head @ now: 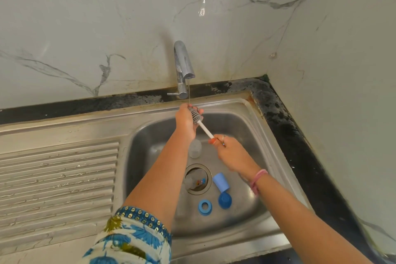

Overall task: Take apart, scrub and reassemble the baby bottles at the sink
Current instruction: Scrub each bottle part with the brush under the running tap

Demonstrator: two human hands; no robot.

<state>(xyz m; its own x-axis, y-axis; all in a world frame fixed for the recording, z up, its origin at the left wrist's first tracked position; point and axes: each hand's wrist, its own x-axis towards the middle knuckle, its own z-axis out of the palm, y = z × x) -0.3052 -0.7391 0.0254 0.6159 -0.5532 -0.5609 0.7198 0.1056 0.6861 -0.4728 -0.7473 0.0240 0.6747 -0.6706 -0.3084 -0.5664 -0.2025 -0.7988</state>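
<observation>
Steel sink (252, 126): stainless, rounded square basin with a ribbed draining board (57, 180) on my left; black stone counter (285, 122) runs along its back and right edges.
Tap (184, 64): chrome, curved spout, a thin stream of water falling onto the brush head.
Bottle brush (200, 121): bristled grey-white head, straight white stem, orange end; it slants from upper left to lower right above the basin.
My left hand (186, 120): fingers curled round the bristle head under the stream.
My right hand (230, 150): pinching the orange end of the stem; a ring on one finger, a pink band on the wrist.
Bottles: one clear bottle (195, 148) stands in the basin just below my left hand; a second clear one (194, 180) lies over the round drain.
Blue parts: a pale blue cap (221, 182) lies on its side right of the drain; a dark blue domed cap (225, 200) touches its near end; a flat blue screw ring (205, 207) lies beside that, apart.
Open room: bare steel floor at the basin's right and far sides.
Walls: glossy white marble with grey veins, meeting in a corner at the right.
</observation>
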